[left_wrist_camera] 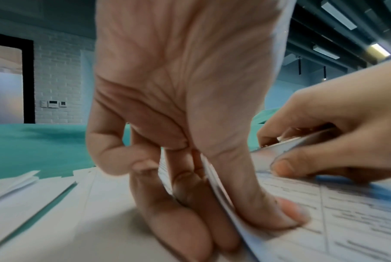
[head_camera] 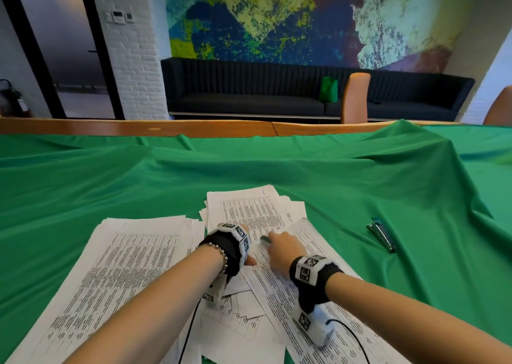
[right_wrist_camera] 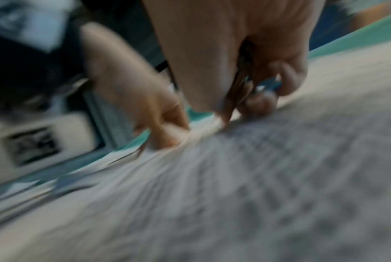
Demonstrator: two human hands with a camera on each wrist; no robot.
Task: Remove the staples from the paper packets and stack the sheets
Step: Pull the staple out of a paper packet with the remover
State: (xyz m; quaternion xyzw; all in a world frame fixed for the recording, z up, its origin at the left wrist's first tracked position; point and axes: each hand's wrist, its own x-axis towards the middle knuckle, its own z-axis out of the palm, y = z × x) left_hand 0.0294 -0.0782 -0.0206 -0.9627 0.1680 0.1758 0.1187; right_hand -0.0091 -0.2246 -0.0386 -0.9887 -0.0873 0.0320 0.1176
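1. The surface is draped in smooth, wrinkled green cloth; its far edge shows bare wood.
2. Three lots of thin white printed sheets lie near the near edge: a squared stack toward the near left corner, a looser pile farther in at the middle, and the packet being worked on, its long axis running from the near edge up and leftward.
3. The left hand pinches the packet's far corner: in the left wrist view the thumb presses flat on the printed top sheet while the fingers lie under the lifted paper edge.
4. The right hand grips a small metallic tool, flat and silver-blue, its tip pointing left toward the left hand's corner of the packet. In the left wrist view it sits between thumb and curled fingers.
5. The tool's working end and any staple are hidden by the fingers; the right wrist view is heavily blurred and shows only a blue-grey shape in the fingers above the paper.
6. A slim metal stapler with a teal end lies apart on the cloth to the right, its length running toward the near right.
7. Both wrists wear black straps with white marker blocks that cover part of each hand.
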